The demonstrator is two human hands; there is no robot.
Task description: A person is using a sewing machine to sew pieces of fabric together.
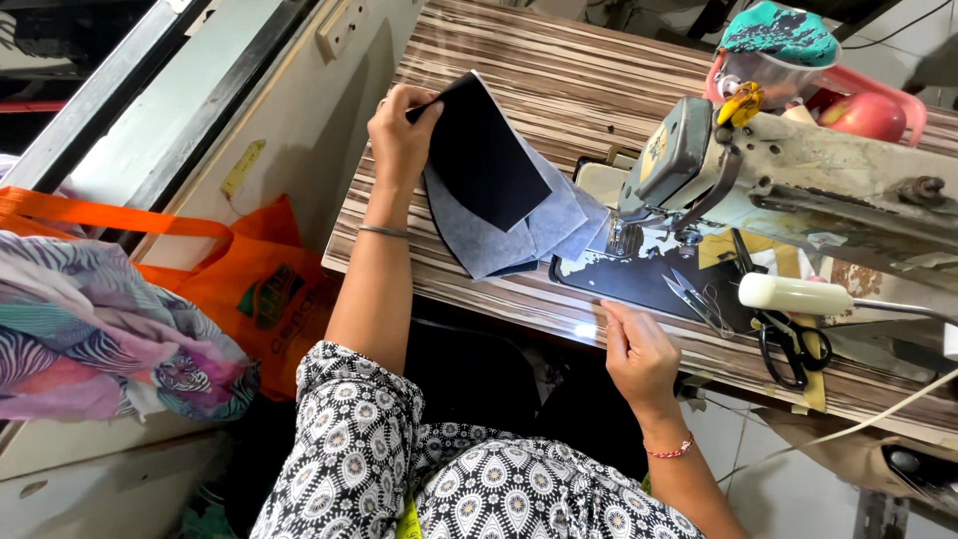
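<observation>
Fabric pieces (499,200), dark and grey, lay fanned on the striped surface (559,80) just left of the sewing machine (798,170). The left hand (399,135) pinched the top dark piece's corner between its fingers (424,108). The right hand (639,354) rested flat at the surface's near edge, fingers together, near scissors (788,344).

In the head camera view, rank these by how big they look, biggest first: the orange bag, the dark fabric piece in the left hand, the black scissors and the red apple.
1. Orange bag
2. Dark fabric piece, held up in the left hand
3. Black scissors
4. Red apple; it lies farther from the camera, so its place against the scissors is unsure.
</observation>
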